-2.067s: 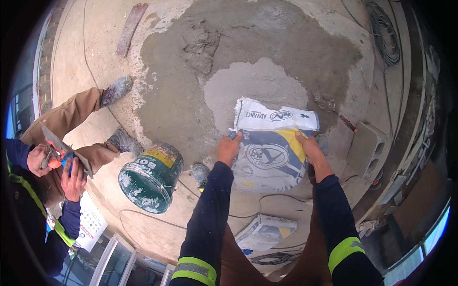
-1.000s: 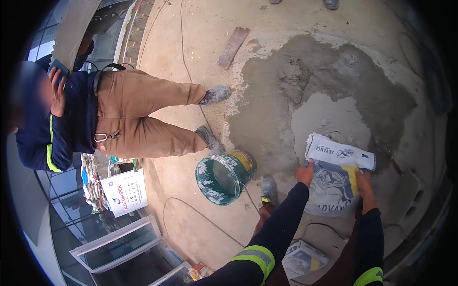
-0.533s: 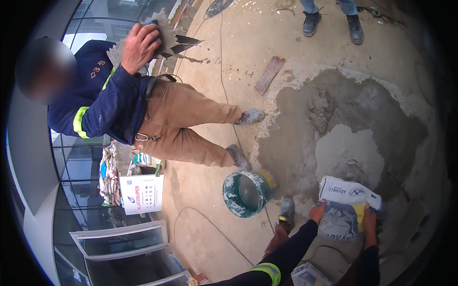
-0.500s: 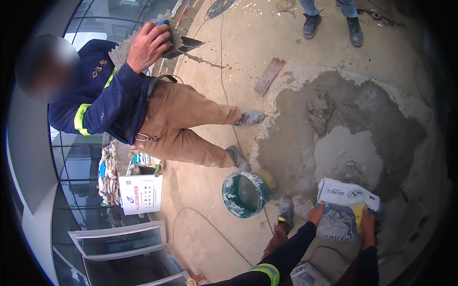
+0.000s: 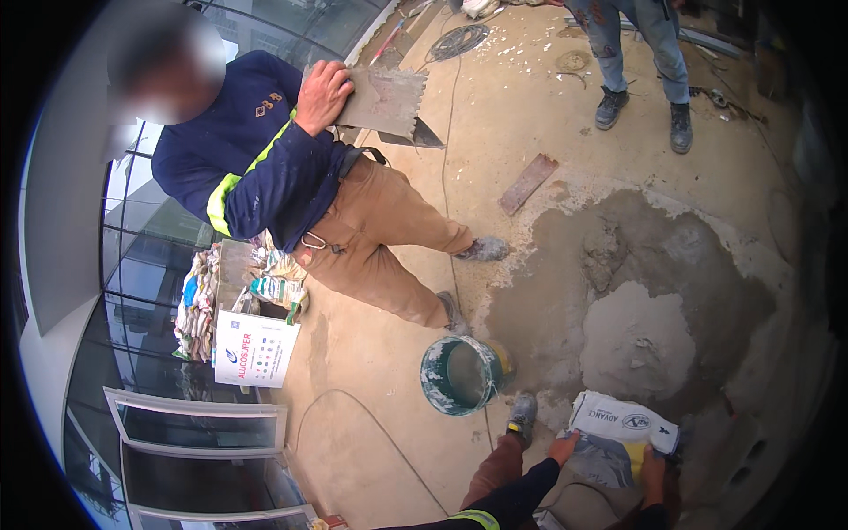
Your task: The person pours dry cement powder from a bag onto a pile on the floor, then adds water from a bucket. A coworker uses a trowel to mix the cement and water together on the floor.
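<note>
At the lower right I hold a cement bag (image 5: 623, 422), white at its far end with blue-grey and yellow print below. My left hand (image 5: 562, 449) grips its left edge, fingers closed. On its right edge my right hand (image 5: 654, 475) is also closed, partly shadowed. Just beyond the bag a heap of dry grey powder (image 5: 638, 340) lies on a wide patch of wet grey mortar (image 5: 548, 274). Whether powder is still inside the bag cannot be seen.
A green bucket (image 5: 458, 375) with a grey-smeared rim stands left of the bag. A co-worker (image 5: 380, 221) at the left holds a notched trowel (image 5: 380, 99). Another person's legs (image 5: 645, 62) stand at the far side. A board (image 5: 528, 184) and cables (image 5: 458, 42) lie on the floor.
My view has shifted, so the floor and bag sit lower in it. Both hands keep hold of the bag. The co-worker's trowel has turned, its flat plate now facing me.
</note>
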Demonstrator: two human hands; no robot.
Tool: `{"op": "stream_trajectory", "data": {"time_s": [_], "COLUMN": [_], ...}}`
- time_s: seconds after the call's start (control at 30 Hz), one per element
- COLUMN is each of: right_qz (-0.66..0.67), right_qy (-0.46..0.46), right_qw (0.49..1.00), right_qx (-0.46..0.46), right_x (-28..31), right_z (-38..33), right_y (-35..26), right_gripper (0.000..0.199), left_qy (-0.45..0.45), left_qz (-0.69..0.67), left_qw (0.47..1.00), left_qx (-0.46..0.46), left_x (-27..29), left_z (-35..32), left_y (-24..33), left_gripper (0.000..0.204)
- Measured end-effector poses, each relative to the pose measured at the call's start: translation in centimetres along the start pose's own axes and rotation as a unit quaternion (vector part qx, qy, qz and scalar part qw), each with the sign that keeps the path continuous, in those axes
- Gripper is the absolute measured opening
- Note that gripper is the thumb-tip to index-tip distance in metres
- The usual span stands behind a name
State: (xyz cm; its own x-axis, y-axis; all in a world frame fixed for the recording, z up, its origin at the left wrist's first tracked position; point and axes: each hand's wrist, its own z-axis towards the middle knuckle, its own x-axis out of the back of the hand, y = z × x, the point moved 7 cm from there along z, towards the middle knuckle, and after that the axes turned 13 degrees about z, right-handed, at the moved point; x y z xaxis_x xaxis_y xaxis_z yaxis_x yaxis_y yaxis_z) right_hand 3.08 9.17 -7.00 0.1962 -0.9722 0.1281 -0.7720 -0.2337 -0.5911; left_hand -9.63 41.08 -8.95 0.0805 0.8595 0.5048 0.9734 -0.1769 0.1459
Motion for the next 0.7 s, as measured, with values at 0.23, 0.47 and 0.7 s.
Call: {"op": "stream_trajectory", "data": {"time_s": [0.23,0.47,0.7], "right_qz": [0.001,-0.128,-0.124], "right_qy": [0.060,0.057,0.065], "right_qw": [0.996,0.985,0.983], "right_qx": [-0.064,-0.097,-0.121], "right_x": [0.5,0.0,-1.3], "right_z": [2.8,7.1,9.9], "right_y": [-0.5,-4.6,-7.4], "right_gripper": [0.058,0.088,0.079], "left_qy": [0.010,0.007,-0.003], "left_qz": [0.092,-0.118,-0.087], "left_qw": [0.994,0.993,0.994], "left_qx": [-0.050,-0.031,-0.072], "left_x": [1.6,1.0,1.6], "left_z": [1.4,3.2,5.3], "left_y": [4.4,8.4,14.3], "left_gripper": [0.091,0.068,0.068]}}
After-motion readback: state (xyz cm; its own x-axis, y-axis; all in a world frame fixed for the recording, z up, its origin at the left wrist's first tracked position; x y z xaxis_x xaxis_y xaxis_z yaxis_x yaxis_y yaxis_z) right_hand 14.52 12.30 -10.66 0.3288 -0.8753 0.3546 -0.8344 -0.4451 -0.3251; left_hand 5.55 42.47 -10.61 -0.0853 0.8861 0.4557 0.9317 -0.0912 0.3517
